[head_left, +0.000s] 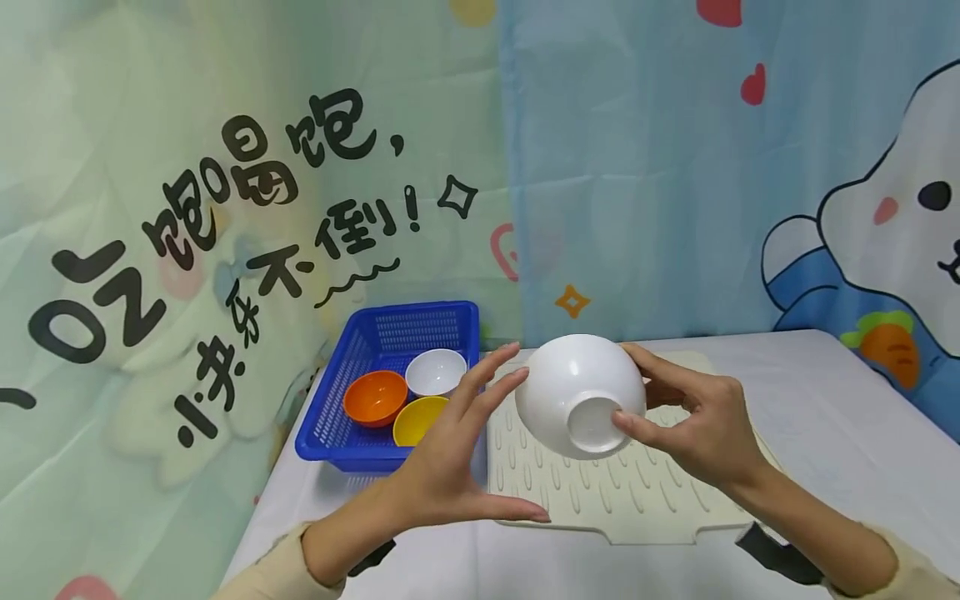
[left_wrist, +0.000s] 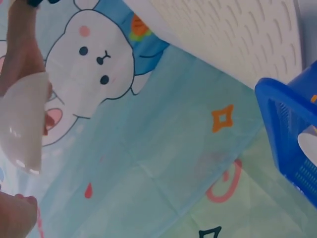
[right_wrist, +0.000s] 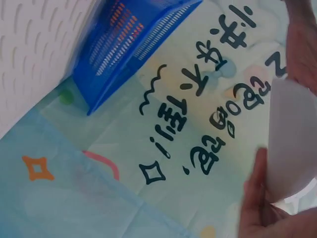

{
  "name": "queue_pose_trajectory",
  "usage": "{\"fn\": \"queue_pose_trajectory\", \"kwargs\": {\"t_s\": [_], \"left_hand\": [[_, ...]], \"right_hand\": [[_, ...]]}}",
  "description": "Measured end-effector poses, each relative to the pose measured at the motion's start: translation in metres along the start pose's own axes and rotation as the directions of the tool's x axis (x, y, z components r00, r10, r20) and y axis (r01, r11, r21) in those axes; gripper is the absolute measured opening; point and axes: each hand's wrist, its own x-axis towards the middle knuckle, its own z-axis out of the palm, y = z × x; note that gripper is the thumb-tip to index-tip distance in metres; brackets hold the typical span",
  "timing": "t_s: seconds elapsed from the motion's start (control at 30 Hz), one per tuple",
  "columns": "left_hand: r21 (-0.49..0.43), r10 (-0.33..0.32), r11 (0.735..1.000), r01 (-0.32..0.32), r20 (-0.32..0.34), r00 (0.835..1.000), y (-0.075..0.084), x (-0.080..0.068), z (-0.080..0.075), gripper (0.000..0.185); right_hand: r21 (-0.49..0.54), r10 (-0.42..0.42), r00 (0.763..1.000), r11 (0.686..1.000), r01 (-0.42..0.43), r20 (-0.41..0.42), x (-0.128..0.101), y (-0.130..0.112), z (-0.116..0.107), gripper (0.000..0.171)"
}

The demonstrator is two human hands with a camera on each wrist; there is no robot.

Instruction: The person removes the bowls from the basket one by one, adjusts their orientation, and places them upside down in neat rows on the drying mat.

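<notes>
A white bowl (head_left: 551, 383) is held up over the table, tilted so that its base ring faces the head camera. My right hand (head_left: 708, 417) grips it at the right, thumb on the base and fingers at the rim side. At the bowl's left, my left hand (head_left: 450, 458) has its fingers and thumb spread wide; the fingertips come close to the bowl's wall, and whether they touch it I cannot tell. In the left wrist view the bowl (left_wrist: 22, 124) appears side-on. The right wrist view has the bowl (right_wrist: 292, 139) at its right edge, beside the right hand's fingers.
A blue plastic basket (head_left: 318, 446) stands at the left, holding an orange bowl (head_left: 375, 398), a white bowl (head_left: 437, 372) and a yellow bowl (head_left: 420, 421). Below the hands a cream ridged draining mat (head_left: 600, 500) lies on the white-covered table (head_left: 817, 400). A printed curtain (head_left: 637, 167) hangs behind.
</notes>
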Motion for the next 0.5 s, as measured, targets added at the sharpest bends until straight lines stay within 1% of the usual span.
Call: {"fn": "queue_pose_trajectory", "kwargs": {"t_s": [0.03,0.07,0.1,0.17,0.23,0.33,0.37,0.43,0.5], "left_hand": [[0.001,-0.009,1.000,0.009,0.013,1.000,0.000,-0.001,0.002,0.118],[0.007,-0.019,1.000,0.019,0.024,1.000,-0.001,-0.001,0.003,0.119],[0.015,-0.030,0.999,0.029,0.034,0.999,-0.001,-0.002,0.005,0.120],[0.030,-0.047,0.999,0.045,0.049,0.998,-0.003,-0.003,0.008,0.121],[0.048,-0.064,0.997,0.061,0.064,0.996,-0.004,-0.003,0.011,0.121],[0.058,-0.088,0.995,0.083,0.082,0.993,-0.006,-0.003,0.014,0.122],[0.060,-0.096,0.994,0.091,0.086,0.992,-0.006,-0.004,0.015,0.122],[0.052,-0.110,0.993,0.105,0.094,0.990,-0.008,-0.005,0.018,0.123],[0.030,-0.130,0.991,0.127,0.100,0.987,-0.009,-0.006,0.021,0.124]], "right_hand": [[0.011,0.070,0.997,0.997,-0.070,0.037,-0.001,-0.003,-0.001,0.059],[0.023,0.133,0.989,0.991,-0.135,0.072,-0.001,-0.005,-0.002,0.057],[0.023,0.194,0.975,0.980,-0.197,0.107,-0.001,-0.007,-0.003,0.054],[0.018,0.307,0.934,0.949,-0.315,0.183,0.000,-0.010,-0.005,0.047],[0.007,0.395,0.884,0.912,-0.409,0.252,0.002,-0.012,-0.006,0.044],[-0.015,0.485,0.810,0.860,-0.509,0.329,0.005,-0.012,-0.007,0.044],[-0.018,0.508,0.789,0.844,-0.535,0.345,0.005,-0.012,-0.007,0.045],[-0.019,0.538,0.754,0.818,-0.575,0.377,0.007,-0.010,-0.006,0.046],[-0.010,0.559,0.724,0.794,-0.607,0.404,0.008,-0.009,-0.006,0.045]]}}
